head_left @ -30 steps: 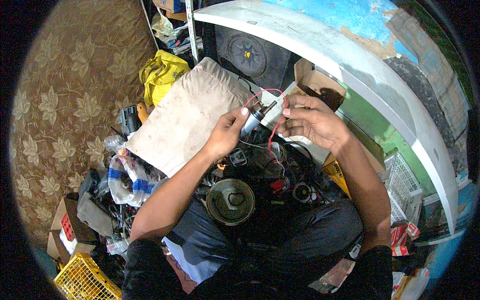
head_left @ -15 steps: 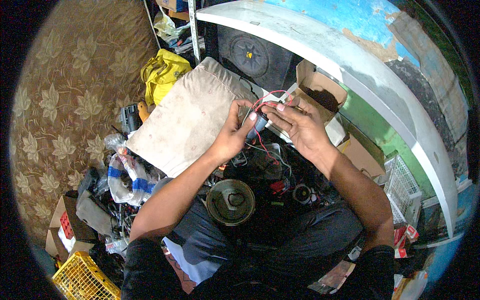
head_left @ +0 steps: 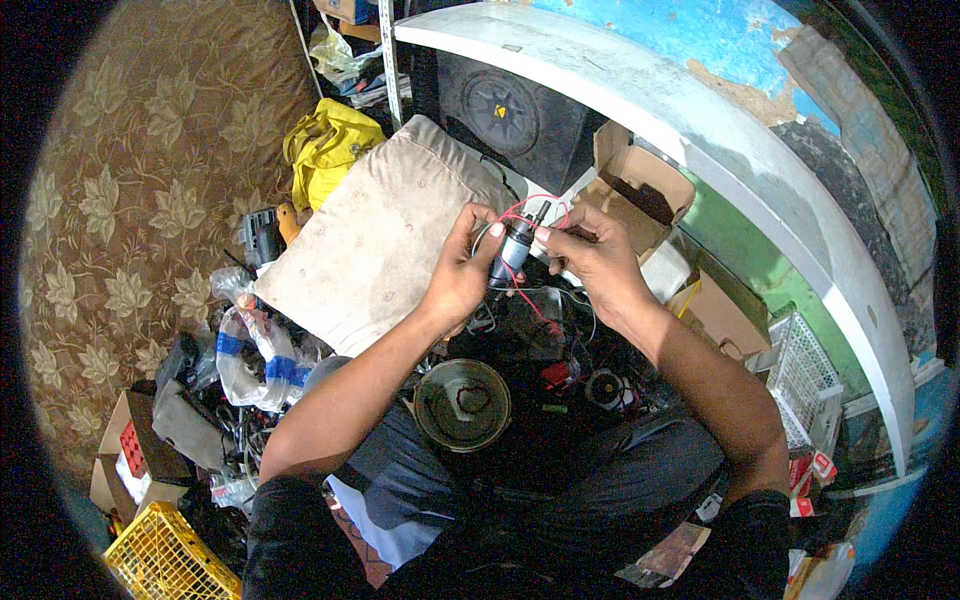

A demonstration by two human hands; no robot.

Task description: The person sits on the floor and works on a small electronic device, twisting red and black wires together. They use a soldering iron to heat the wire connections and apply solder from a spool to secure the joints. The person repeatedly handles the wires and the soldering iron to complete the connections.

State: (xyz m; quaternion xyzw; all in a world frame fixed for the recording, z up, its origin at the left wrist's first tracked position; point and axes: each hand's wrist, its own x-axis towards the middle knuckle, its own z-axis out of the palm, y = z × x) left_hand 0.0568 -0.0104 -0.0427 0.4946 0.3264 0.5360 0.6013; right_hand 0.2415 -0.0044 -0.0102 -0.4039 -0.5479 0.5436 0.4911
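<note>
My left hand [head_left: 466, 268] grips a small grey and black cylinder [head_left: 514, 250], pump-like, with a black nozzle at its upper end. Its thumb presses the near side; the fingers behind are partly hidden. Thin red wire [head_left: 547, 199] loops over the top of the cylinder, and more hangs below it. With thumb and fingers pinched, my right hand [head_left: 600, 258] holds the red wire beside the nozzle; the exact pinch point is hard to make out. Below my hands, a round metal tin [head_left: 462, 404] sits between my legs.
A beige cushion [head_left: 370, 235] lies beyond my left forearm, with a yellow bag [head_left: 330, 150] behind it. Dark clutter with a red part [head_left: 560, 374] fills the space under my hands. A speaker box [head_left: 510, 115] and an open cardboard box [head_left: 660, 180] stand at the back.
The cylinder has come into fuller view, tilted with its nozzle up between my hands. My right hand has shifted slightly down, and the red wire loop has changed shape.
</note>
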